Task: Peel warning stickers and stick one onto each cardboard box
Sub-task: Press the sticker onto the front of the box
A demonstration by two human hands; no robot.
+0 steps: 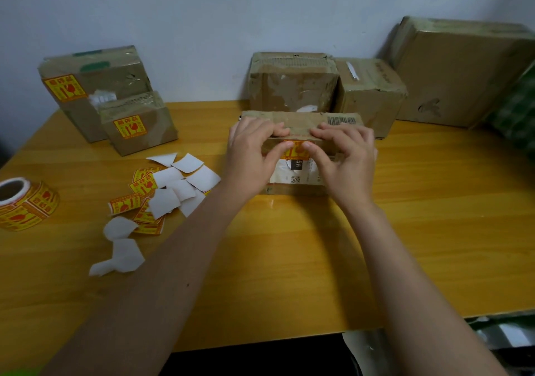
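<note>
Head view: I see my left hand [251, 155] and right hand [344, 158] on middle box [301, 144] on table [289, 259]. Both thumbs press yellow sticker [295, 150] flat on box front, fingers rest straight over top edge, nothing grasped. Sticker roll [26, 203] at far left. Loose stickers and white backing papers [173, 190] lie beside left forearm. Two labelled boxes [115, 100] behind them.

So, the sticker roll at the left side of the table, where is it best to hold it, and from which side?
Probably grip the sticker roll across its outer yellow wrap, coming from above. It lies tilted with the hollow core facing up and left, and nothing touches it, so the fingers can close around its curved sides; the table blocks it from below.
</note>
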